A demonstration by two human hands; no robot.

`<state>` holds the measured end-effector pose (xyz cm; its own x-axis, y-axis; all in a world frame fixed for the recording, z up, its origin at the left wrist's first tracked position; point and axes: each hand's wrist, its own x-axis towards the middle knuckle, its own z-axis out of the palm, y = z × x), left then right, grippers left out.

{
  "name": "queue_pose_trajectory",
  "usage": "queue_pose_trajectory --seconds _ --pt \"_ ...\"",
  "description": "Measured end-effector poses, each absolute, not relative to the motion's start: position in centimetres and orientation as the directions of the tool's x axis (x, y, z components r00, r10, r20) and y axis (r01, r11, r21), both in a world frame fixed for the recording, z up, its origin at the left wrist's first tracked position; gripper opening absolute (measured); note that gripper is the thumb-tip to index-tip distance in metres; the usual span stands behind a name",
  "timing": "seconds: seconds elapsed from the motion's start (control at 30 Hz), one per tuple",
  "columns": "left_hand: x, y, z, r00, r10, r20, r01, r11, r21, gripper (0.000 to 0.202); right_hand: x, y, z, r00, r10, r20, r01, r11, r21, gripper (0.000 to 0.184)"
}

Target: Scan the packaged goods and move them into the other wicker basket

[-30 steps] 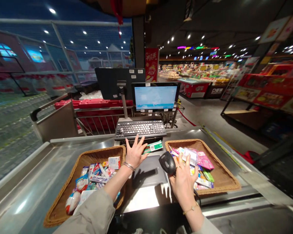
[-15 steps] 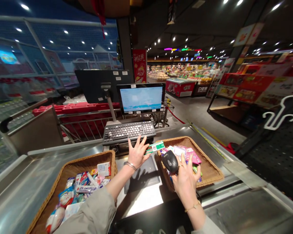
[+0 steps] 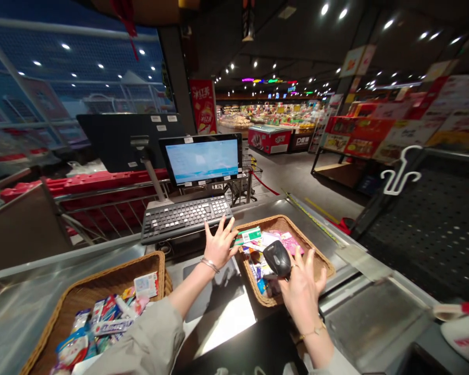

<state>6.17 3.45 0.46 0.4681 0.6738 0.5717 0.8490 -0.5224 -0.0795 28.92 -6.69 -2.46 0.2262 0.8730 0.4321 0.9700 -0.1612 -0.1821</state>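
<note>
My left hand [image 3: 218, 244] is closed on one end of a slim green-and-white packet [image 3: 251, 235], whose barcode label faces up. The packet reaches over the left rim of the right wicker basket [image 3: 327, 266]. My right hand [image 3: 303, 284] grips a black handheld barcode scanner [image 3: 277, 258] above the same basket, its head close to the packet. Pink, white and blue packaged goods [image 3: 291, 242] lie in that basket, partly hidden by the scanner. Under my left forearm, the left wicker basket [image 3: 161, 265] holds several small packaged goods [image 3: 111, 325].
A black keyboard [image 3: 187, 217] stands behind my left hand, below a lit monitor [image 3: 203, 159]. Metal counter surface [image 3: 359, 307] runs to the right of the right basket. A white hook [image 3: 400, 174] hangs on a dark perforated panel at the right.
The view has turned to the right, so the baskets, keyboard and monitor sit further left. The packet in my left hand now lies more over the right basket, with the scanner still near it.
</note>
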Motion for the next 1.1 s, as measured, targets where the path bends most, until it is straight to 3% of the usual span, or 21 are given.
queue_pose_trajectory --seconds 0.2,0.4,0.5,0.73,1.1 --pt "9.0 4.1 -0.1 0.525 0.652 0.548 0.808 -0.584 -0.078 0.036 30.6 -7.0 -2.4 0.299 0.828 0.474 0.953 -0.231 -0.198 0.051" --pt "12.3 4.0 -0.9 0.518 0.684 0.514 0.807 -0.589 -0.030 0.062 31.4 -7.4 -2.2 0.333 0.805 0.491 0.943 -0.266 -0.203 0.052" --pt "12.2 4.0 -0.6 0.509 0.690 0.515 0.812 -0.583 -0.022 0.061 31.1 -7.4 -2.1 0.323 0.820 0.473 0.946 -0.258 -0.198 0.053" --pt "9.2 3.0 0.3 0.465 0.693 0.551 0.841 -0.541 -0.029 0.050 29.1 -6.8 -1.8 0.237 0.857 0.457 0.967 -0.161 -0.200 0.051" --pt "1.7 -0.3 0.7 0.293 0.774 0.562 0.944 -0.329 -0.039 0.060 23.0 -5.4 -1.3 0.057 0.910 0.410 0.969 0.048 -0.241 0.052"
